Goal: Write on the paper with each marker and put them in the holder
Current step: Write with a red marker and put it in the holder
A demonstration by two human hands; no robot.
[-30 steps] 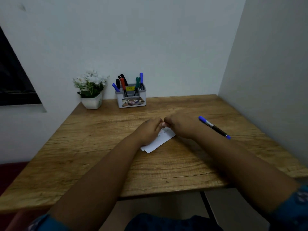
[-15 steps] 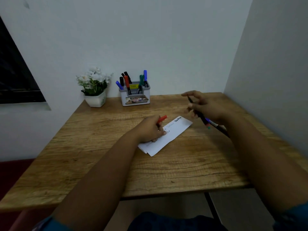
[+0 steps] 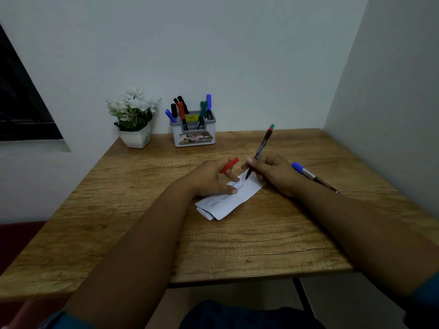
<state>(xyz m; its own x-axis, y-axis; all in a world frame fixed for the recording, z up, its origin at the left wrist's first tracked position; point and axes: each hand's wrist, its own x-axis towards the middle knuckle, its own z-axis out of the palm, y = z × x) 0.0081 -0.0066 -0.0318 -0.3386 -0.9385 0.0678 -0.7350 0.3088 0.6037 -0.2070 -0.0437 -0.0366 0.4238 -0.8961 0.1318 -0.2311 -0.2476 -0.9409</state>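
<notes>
1. Right hand [image 3: 273, 173] pinches uncapped black-barrelled marker [image 3: 259, 151], tip on folded white paper [image 3: 234, 198], mid-table.
2. Left hand [image 3: 209, 178] grips red cap [image 3: 229, 165]; fingertips pin paper steady.
3. Blue-capped marker [image 3: 311, 175] waits near right edge; grey plastic holder [image 3: 193, 134] at back edge.

Uncapped marker [image 3: 259, 151] — tip on folded paper [image 3: 228, 200]

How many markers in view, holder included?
8 visible: six in the holder, one held by the right hand with its tip on the paper, one blue marker on the table. More may be hidden.
</notes>
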